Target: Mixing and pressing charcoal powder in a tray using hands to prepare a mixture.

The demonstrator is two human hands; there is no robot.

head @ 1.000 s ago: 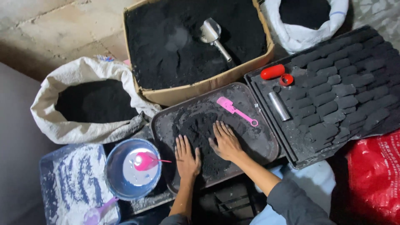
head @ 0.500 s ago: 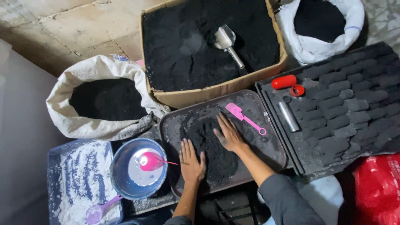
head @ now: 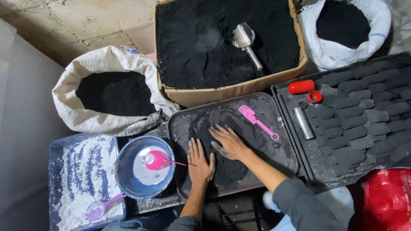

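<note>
i see a blue tub (head: pixel 55 171) of white powder, a blue bowl (head: pixel 124 171) holding white liquid and a pink spoon (head: pixel 156 160), then a white sack (head: pixel 85 115) and cardboard box (head: pixel 231 92) of black powder. my left hand (head: pixel 200 160) and right hand (head: pixel 229 141), fingers spread flat, press the black powder pile (head: pixel 227 169) on the dark tray (head: pixel 278 149). compared with earlier, both hands sit about where they were.

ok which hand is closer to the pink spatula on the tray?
Right. The right hand lies flat on the black powder just below-left of the pink spatula; the left hand sits farther down-left, nearer the blue bowl.
</note>
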